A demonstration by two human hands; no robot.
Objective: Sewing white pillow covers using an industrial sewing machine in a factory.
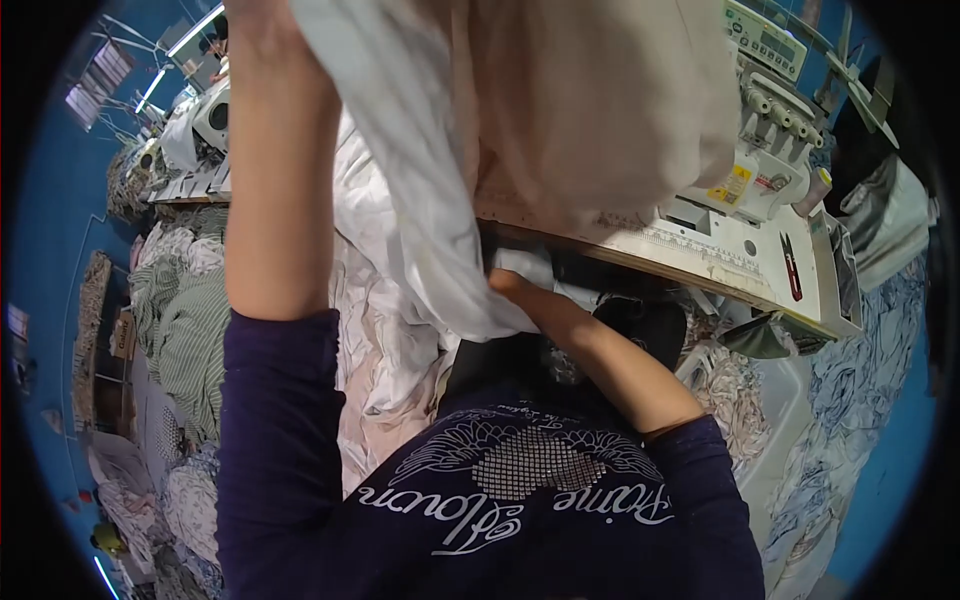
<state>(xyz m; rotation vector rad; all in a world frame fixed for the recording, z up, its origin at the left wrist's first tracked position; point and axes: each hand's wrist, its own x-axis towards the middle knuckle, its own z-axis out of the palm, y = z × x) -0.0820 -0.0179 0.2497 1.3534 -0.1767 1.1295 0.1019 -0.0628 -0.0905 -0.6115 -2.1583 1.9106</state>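
Note:
A large pale cloth [600, 110], white to beige, hangs across the upper middle and covers much of the table behind it. Its white length [410, 190] slants down from beside my raised left arm to my lap. My left hand [265, 22] is at the top edge, next to the cloth's upper part; its fingers are out of sight. Low at the table's front edge, my right hand [508, 284] reaches in behind the white fold, which hides the fingers. Whether either hand grips the cloth does not show.
A sewing machine [765, 150] stands on the table [690, 250] at right, with red-handled thread snips [791, 268] near the corner. Heaped striped fabric [185, 310] lies at left, and bluish fabric [860, 390] at right. More machines [212, 118] stand far left.

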